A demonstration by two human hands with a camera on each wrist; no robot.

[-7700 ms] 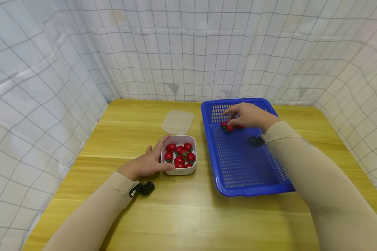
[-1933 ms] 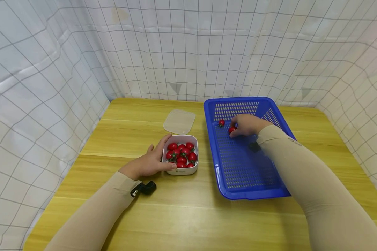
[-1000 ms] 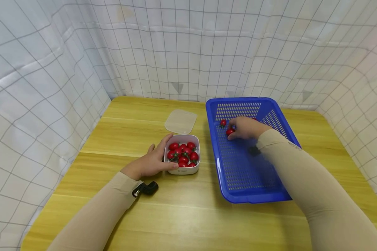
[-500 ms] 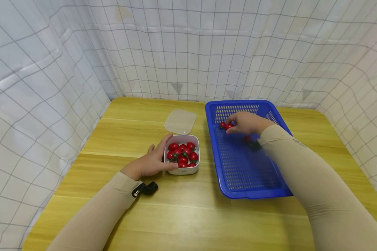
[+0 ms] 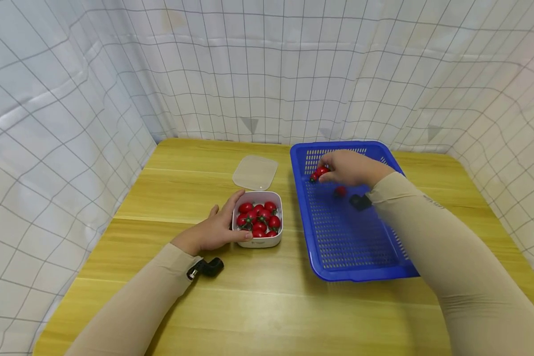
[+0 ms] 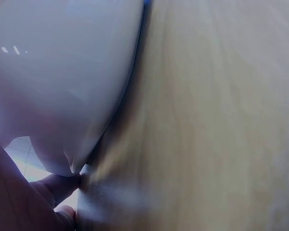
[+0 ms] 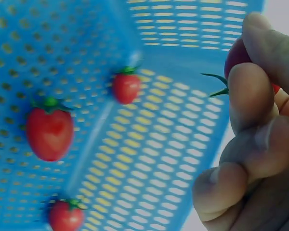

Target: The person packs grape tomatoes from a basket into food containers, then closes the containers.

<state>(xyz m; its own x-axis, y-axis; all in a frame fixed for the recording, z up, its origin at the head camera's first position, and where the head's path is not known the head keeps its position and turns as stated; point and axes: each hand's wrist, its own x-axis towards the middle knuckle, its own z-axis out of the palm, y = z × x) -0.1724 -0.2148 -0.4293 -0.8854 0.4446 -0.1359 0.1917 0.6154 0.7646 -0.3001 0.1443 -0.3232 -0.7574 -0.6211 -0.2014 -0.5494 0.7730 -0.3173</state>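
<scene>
My right hand pinches a cherry tomato between thumb and fingers, above the far part of a blue plastic basket. Its green stem points out past the fingers in the right wrist view. In that same view 3 more tomatoes lie in the basket, one being this larger tomato. My left hand grips the left side of a small white box, thumb along the front and fingers towards the back. Several red cherry tomatoes fill the box's bottom. In the left wrist view the box wall hides most of the fingers.
A translucent square lid lies flat behind the white box. The wooden table carries everything, and a white grid-patterned curtain encloses its back and sides. The basket has a raised rim all round.
Fewer tomatoes lie in the basket than in the oldest frame, and the box looks fuller. In the last second the right hand has lifted a tomato, moving slightly backward. The left hand stays put.
</scene>
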